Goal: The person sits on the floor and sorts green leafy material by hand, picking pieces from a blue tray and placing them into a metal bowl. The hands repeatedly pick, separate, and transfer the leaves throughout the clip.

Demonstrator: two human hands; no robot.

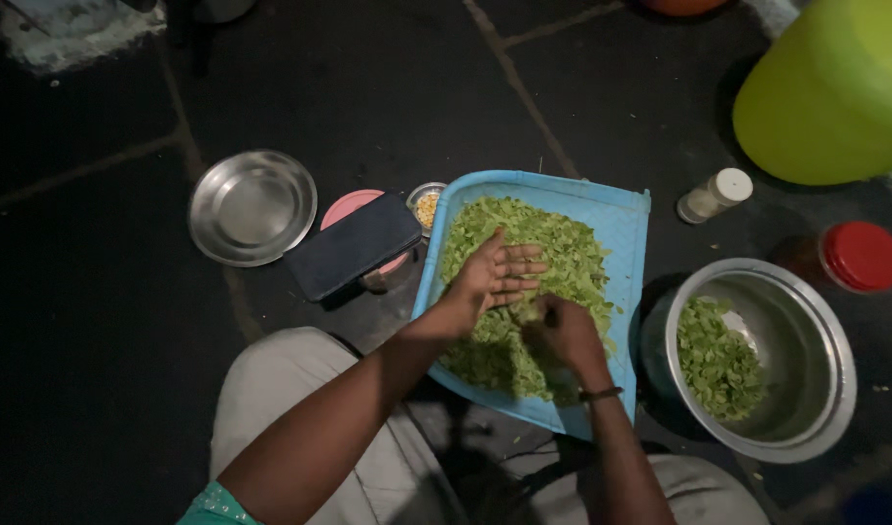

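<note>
right hand [563,331] fingertips buried in greens [563,255]

Tray [621,219] w/ chopped greens [563,253] on floor [388,87], both hands in it. Steel bowl [806,408] just right of tray; jars behind bowl. Plate [252,207], dark case [354,246] left.

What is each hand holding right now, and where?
Left hand lies flat and open on the green pieces, holding nothing. Right hand is curled among them; its grip cannot be told.
</note>
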